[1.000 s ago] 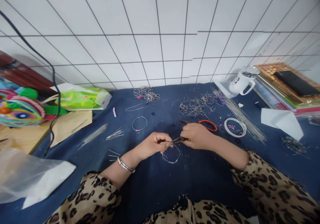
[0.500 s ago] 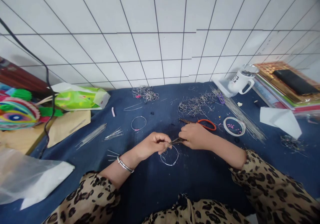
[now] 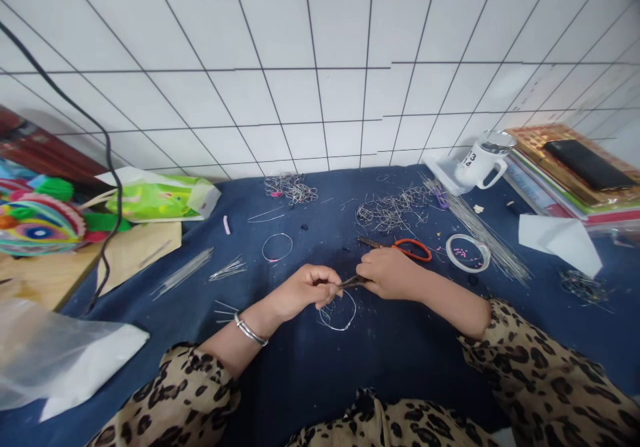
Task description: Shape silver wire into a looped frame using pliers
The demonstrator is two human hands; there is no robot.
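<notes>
A thin wire ring [image 3: 354, 314] hangs below my left hand [image 3: 316, 286], whose thumb and fingers pinch it at the top. My right hand [image 3: 387, 274] is closed around a pair of dark pliers [image 3: 354, 281]. The pliers' jaws point left and meet the wire at my left fingertips; the exact contact point is too small to make out. Just behind my right hand lie scissors with orange handles [image 3: 414, 249], partly covered by it. Farther left, a separate wire ring with a pink part [image 3: 277, 248] lies flat on the dark blue cloth [image 3: 310, 380].
Tangled wire [image 3: 393, 208] lies toward the wall, beside a bundle of long straight wires [image 3: 493, 240]. A round dish [image 3: 453, 255] holds pink beads. At the right stand a white mug [image 3: 487, 164] and stacked books [image 3: 560, 187]. Short wires [image 3: 185, 272] and a plastic bag [image 3: 80, 354] lie left.
The view has shifted very slightly. Both hands keep almost the same position, with the pliers still at the wire.
</notes>
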